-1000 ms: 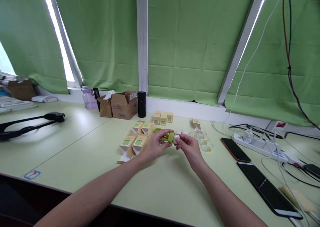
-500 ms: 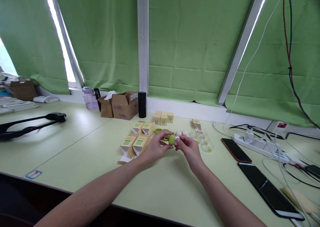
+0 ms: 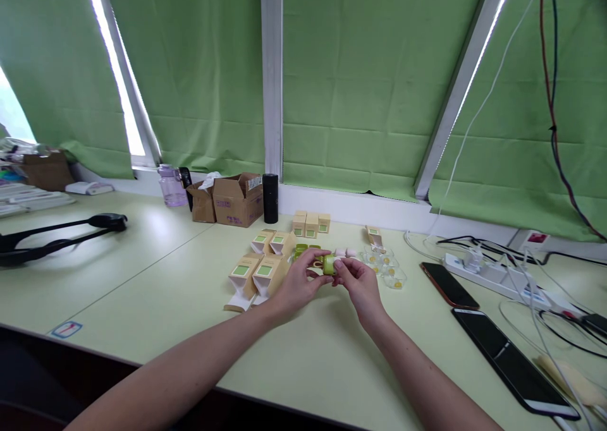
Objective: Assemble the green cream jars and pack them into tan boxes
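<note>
Between my two hands, above the table, is a small green cylindrical case [image 3: 329, 265]. My left hand [image 3: 301, 280] grips its left end with fingers and thumb. On the right end, the thumb and fingers of my right hand [image 3: 359, 284] are closed, hiding part of it. Behind my fingers lie more green pieces [image 3: 300, 248] and some pale pink-white cylinders [image 3: 349, 253]. Open cardboard boxes with green labels [image 3: 264, 270] lie beside my left hand. Clear plastic pieces with yellow centres [image 3: 389, 271] are scattered right of my right hand.
Several closed small boxes [image 3: 311, 224] stand further back, near a black bottle [image 3: 270, 198] and brown cartons [image 3: 237, 201]. At the right are two phones [image 3: 512, 358], a power strip [image 3: 493, 277] and tangled cables. A black strap-like frame [image 3: 61, 232] lies at the left.
The white part that showed beside the green piece is now mostly out of sight, and the green reaches my right fingertips. Both hands stay nearly in place.
</note>
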`<state>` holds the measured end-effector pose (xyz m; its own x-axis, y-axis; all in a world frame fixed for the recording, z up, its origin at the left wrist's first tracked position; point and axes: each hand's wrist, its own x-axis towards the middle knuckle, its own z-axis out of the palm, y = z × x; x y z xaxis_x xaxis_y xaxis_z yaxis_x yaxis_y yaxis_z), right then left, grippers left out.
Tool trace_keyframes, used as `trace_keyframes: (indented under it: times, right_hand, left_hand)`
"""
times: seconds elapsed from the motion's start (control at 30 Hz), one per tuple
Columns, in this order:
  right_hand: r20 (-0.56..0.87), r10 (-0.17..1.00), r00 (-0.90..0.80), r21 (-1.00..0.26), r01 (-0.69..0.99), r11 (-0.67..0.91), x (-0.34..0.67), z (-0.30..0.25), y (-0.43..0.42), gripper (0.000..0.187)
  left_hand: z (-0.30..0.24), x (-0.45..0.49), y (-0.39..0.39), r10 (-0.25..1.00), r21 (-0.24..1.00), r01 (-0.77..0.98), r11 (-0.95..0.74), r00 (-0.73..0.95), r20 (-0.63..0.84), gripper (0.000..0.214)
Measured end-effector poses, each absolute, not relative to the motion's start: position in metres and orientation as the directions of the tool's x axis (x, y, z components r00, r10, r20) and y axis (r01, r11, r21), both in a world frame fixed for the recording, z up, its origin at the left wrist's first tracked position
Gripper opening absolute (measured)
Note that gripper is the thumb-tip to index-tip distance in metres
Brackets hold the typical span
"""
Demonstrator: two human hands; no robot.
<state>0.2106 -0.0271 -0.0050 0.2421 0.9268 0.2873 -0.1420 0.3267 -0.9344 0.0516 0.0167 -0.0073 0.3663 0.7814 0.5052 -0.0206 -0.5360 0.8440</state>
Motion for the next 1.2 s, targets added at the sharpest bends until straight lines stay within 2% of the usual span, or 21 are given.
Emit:
trace_keyframes:
  times: [0.2,0.27,0.33,0.4,0.47,0.6,0.77,1.0,1.2]
  right_hand:
    - [0.283,0.929,0.239,-0.936,-0.141,0.322,0.204,-0.006,-0.027,0.058]
    - [0.315,0.918,0.241,-0.937,-0.072,0.341,0.206,-0.005,-0.029,0.057]
    - [0.401,0.878,0.263,-0.915,0.066,0.398,0.209,-0.003,-0.031,0.051]
    - [0.552,0.793,0.257,-0.830,0.267,0.490,0.214,-0.001,-0.035,0.041]
    - [0.705,0.690,0.164,-0.675,0.453,0.582,0.218,-0.001,-0.038,0.037]
    - [0.819,0.569,-0.073,-0.393,0.652,0.649,0.222,-0.005,-0.040,0.039]
    - [0.844,0.507,-0.173,-0.237,0.728,0.643,0.223,-0.011,-0.036,0.037]
    - [0.848,0.494,-0.189,-0.134,0.826,0.547,0.226,-0.011,-0.035,0.034]
    - [0.871,0.440,-0.216,-0.076,0.828,0.556,0.224,-0.010,-0.034,0.033]
  left_hand:
    - [-0.008,0.056,0.016,0.791,0.876,-0.099,-0.472,0.392,0.470,0.052]
    - [-0.004,0.054,0.016,0.792,0.884,-0.112,-0.453,0.404,0.457,0.050]
    - [0.001,0.051,0.017,0.794,0.899,-0.122,-0.420,0.431,0.429,0.051]
    - [0.005,0.047,0.018,0.795,0.922,-0.144,-0.360,0.470,0.383,0.058]
    - [0.007,0.045,0.019,0.785,0.939,-0.185,-0.291,0.515,0.345,0.066]
    - [0.006,0.044,0.018,0.745,0.945,-0.257,-0.202,0.586,0.319,0.079]
    - [0.003,0.046,0.019,0.727,0.941,-0.266,-0.209,0.601,0.331,0.078]
    - [-0.005,0.050,0.019,0.729,0.940,-0.252,-0.228,0.596,0.337,0.083]
    - [-0.005,0.053,0.015,0.734,0.932,-0.280,-0.228,0.580,0.354,0.072]
